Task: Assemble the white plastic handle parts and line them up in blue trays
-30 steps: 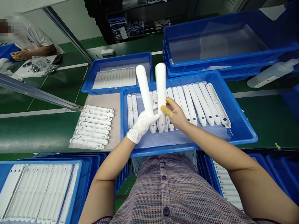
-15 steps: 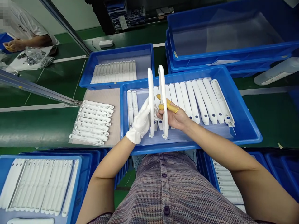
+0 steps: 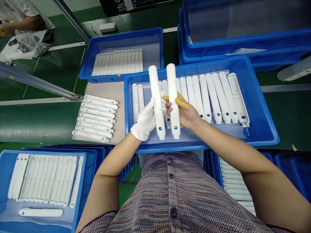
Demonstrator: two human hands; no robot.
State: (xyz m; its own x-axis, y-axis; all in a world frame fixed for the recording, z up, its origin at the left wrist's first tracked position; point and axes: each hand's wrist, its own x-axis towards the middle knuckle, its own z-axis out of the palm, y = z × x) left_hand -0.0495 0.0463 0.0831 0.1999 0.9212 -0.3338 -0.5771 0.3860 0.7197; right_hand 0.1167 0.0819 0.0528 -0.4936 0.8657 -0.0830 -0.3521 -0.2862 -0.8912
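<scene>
Gripping 2 white bars [image 3: 153,84], both hands [image 3: 145,121] [image 3: 182,111]

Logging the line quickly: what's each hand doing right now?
Left hand: closed, holding a white plastic bar.
Right hand: closed, holding another white plastic bar.

This is a factory production floor: a long green assembly-line bench [image 3: 41,121] runs through the view, with blue plastic trays [image 3: 264,137] stacked along it. The trays hold rows of identical white moulded parts [image 3: 206,97], and a co-worker [image 3: 21,22] works farther along the bench.
</scene>
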